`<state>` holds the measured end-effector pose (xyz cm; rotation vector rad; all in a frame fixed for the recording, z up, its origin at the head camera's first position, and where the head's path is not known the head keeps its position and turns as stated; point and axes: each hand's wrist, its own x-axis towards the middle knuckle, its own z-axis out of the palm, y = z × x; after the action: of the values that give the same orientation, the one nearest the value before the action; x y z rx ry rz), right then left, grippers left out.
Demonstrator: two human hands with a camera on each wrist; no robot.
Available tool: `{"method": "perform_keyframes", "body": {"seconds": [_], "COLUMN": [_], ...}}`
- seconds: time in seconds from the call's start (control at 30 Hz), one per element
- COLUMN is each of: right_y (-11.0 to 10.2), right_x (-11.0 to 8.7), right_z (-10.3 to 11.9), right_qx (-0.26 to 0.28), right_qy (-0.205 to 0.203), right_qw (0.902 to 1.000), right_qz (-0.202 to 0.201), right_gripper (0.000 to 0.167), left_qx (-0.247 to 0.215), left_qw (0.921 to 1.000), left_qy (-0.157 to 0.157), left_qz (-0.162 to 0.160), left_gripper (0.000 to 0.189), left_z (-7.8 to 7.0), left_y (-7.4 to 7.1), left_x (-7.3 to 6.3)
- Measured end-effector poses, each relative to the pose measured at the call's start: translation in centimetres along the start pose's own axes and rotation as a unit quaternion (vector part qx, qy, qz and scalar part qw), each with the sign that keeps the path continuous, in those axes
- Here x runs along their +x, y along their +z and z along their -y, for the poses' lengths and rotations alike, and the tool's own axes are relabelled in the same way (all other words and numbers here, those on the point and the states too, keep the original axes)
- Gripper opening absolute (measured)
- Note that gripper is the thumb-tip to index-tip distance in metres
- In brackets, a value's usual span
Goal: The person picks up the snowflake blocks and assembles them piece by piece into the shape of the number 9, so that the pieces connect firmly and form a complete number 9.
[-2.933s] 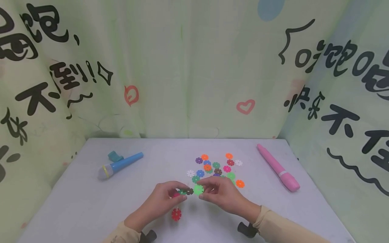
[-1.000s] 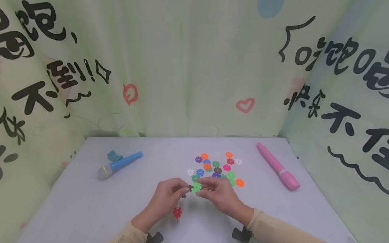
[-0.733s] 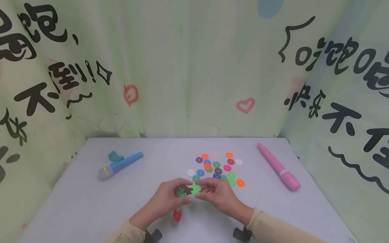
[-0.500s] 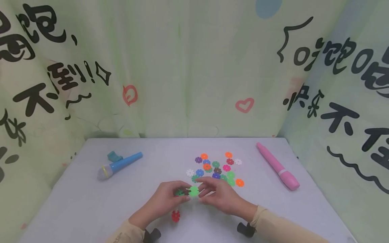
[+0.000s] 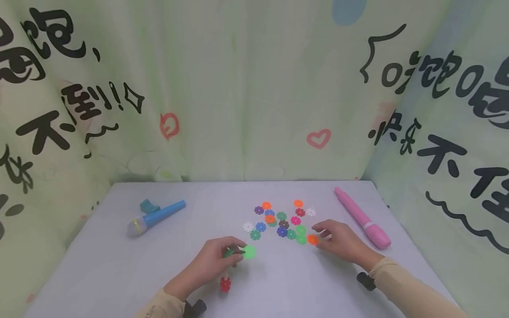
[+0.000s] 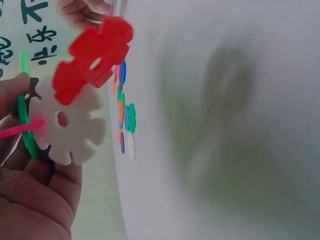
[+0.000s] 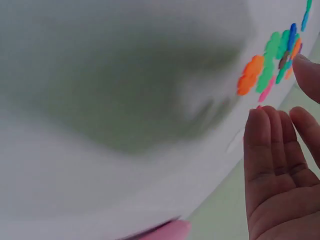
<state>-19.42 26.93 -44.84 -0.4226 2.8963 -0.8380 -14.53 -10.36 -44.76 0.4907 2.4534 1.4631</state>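
Observation:
My left hand pinches a chain of interlocked snowflake discs above the table. A light green disc sticks out past its fingertips, and a red disc hangs below the hand. In the left wrist view, the red one is slotted into a white disc, with a pink disc and a green disc seen edge-on beside it. Fingers partly hide the chain. My right hand holds nothing; its fingers are relaxed, fingertips right at an orange disc on the pile's right side.
Several loose discs in mixed colours lie on the white table, ahead of and between the hands. A blue toy microphone and a teal piece lie at left. At right lies a pink stick-like toy. Printed curtains enclose the table.
The right hand has let go of the light green disc and moved right to the orange disc. The light green disc stays joined to the left hand's chain, which has shifted slightly left.

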Motion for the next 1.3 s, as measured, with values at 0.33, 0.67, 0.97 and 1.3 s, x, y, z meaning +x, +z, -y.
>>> {"method": "perform_keyframes", "body": {"seconds": [0.33, 0.67, 0.97, 1.3], "right_y": [1.4, 1.5, 1.3, 1.6], "right_x": [0.7, 1.4, 1.1, 1.0], "right_z": [-2.2, -2.1, -1.6, 1.0], "right_qx": [-0.027, -0.032, 0.007, 0.102], "right_qy": [0.025, 0.051, 0.018, -0.011], "right_qw": [0.9993, 0.9981, 0.9998, 0.9947], "right_qz": [0.000, 0.014, -0.004, -0.002], "right_gripper": [0.041, 0.029, 0.026, 0.028], "left_qx": [0.008, 0.011, -0.002, -0.003], "left_qw": [0.9997, 0.9999, 0.9999, 1.0000], "left_qy": [-0.012, 0.003, 0.004, -0.004], "left_qz": [0.017, 0.013, 0.011, 0.001], "left_gripper": [0.037, 0.038, 0.038, 0.037], "left_z": [0.1, 0.3, 0.3, 0.2], "left_y": [-0.3, -0.6, -0.9, -1.0], "left_x": [-0.1, -0.2, -0.3, -0.4]}}
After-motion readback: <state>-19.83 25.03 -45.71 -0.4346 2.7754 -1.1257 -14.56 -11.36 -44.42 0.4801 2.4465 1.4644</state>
